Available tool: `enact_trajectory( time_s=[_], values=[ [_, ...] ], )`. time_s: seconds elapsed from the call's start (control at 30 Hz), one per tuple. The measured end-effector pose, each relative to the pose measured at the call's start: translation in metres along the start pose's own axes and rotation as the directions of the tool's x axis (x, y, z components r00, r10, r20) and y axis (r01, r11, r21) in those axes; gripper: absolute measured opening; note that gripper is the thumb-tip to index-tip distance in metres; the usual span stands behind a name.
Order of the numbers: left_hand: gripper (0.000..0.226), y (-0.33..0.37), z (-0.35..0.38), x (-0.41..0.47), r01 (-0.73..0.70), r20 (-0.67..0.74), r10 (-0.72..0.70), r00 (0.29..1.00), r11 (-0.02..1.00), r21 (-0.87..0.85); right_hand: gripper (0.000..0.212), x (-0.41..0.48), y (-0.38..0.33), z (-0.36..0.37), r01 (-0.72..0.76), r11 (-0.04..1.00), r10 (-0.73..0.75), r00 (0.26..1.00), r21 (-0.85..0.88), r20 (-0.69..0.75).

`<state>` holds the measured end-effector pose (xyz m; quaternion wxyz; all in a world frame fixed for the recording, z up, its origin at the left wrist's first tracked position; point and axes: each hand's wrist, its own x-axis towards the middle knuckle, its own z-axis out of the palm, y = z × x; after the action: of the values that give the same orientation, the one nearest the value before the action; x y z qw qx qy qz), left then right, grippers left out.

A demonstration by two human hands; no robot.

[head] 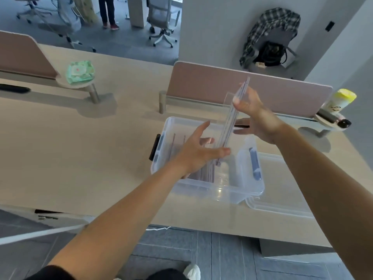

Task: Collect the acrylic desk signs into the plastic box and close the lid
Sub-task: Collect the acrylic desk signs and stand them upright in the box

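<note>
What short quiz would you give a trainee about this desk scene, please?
1. True or false: the clear plastic lid lies on the beige desk, right of the clear plastic box.
2. Which hand pinches the upper end of the stack of clear acrylic signs? A left, B right.
3. Fill in: the white round canister at the desk's far right has a ___ cap.
Key: 1 true; 2 B, the right hand; 3 yellow.

On the desk, lid lies right of the box (signs inside), divider behind
</note>
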<state>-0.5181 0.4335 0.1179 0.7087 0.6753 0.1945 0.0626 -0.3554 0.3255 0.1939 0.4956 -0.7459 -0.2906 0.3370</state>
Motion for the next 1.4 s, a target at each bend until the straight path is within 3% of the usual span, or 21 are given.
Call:
enact_trajectory(
  time_s=[0.17, 0.3, 0.4, 0.53, 0.67, 0.8, 0.93, 1.07, 1.2, 1.3, 1.4],
  values=[
    [0.108, -0.007, 0.032, 0.019, -0.007, -0.108, 0.018, 0.994, 0.995, 0.100, 0.075, 0.012, 0.002, -0.048, -0.056, 0.965, 0.065, 0.998, -0.255, 0.027],
    [0.115, -0.028, 0.042, 0.041, 0.054, -0.102, -0.045, 0.994, 0.995, 0.086, 0.042, 0.045, 0.018, -0.054, -0.053, 0.927, 0.028, 0.997, -0.371, -0.073],
    [0.112, -0.048, 0.048, 0.059, 0.101, -0.070, -0.094, 0.993, 0.989, 0.107, 0.030, 0.071, 0.037, -0.054, -0.117, 0.906, 0.080, 0.991, -0.406, -0.108],
    [0.109, -0.069, 0.054, 0.082, 0.176, 0.016, -0.177, 0.984, 0.982, 0.069, 0.029, 0.100, 0.055, -0.055, -0.226, 0.860, 0.178, 0.973, -0.458, -0.146],
    [0.112, -0.080, 0.059, 0.104, 0.272, 0.061, -0.285, 0.956, 0.947, 0.169, 0.038, 0.124, 0.070, -0.059, -0.301, 0.797, 0.233, 0.953, -0.523, -0.194],
    [0.104, -0.084, 0.059, 0.114, 0.276, 0.062, -0.300, 0.952, 0.927, 0.253, 0.033, 0.141, 0.090, -0.061, -0.330, 0.760, 0.288, 0.943, -0.559, -0.165],
    [0.082, -0.091, 0.043, 0.114, 0.242, -0.011, -0.261, 0.965, 0.875, 0.420, 0.035, 0.156, 0.116, -0.071, -0.355, 0.755, 0.344, 0.930, -0.552, -0.128],
    [0.068, -0.103, 0.045, 0.116, 0.270, -0.096, -0.269, 0.958, 0.747, 0.608, 0.034, 0.165, 0.145, -0.072, -0.360, 0.754, 0.406, 0.913, -0.549, -0.041],
    [0.062, -0.116, 0.089, 0.121, 0.408, -0.243, -0.328, 0.913, 0.706, 0.579, 0.027, 0.176, 0.175, -0.067, -0.338, 0.737, 0.461, 0.885, -0.585, 0.069],
    [0.061, -0.129, 0.114, 0.127, 0.465, -0.282, -0.375, 0.883, 0.617, 0.635, 0.016, 0.184, 0.192, -0.060, -0.370, 0.731, 0.511, 0.853, -0.573, 0.101],
    [0.046, -0.142, 0.120, 0.129, 0.493, -0.329, -0.375, 0.866, 0.535, 0.686, 0.032, 0.187, 0.198, -0.053, -0.431, 0.679, 0.577, 0.814, -0.595, 0.068]
  ],
)
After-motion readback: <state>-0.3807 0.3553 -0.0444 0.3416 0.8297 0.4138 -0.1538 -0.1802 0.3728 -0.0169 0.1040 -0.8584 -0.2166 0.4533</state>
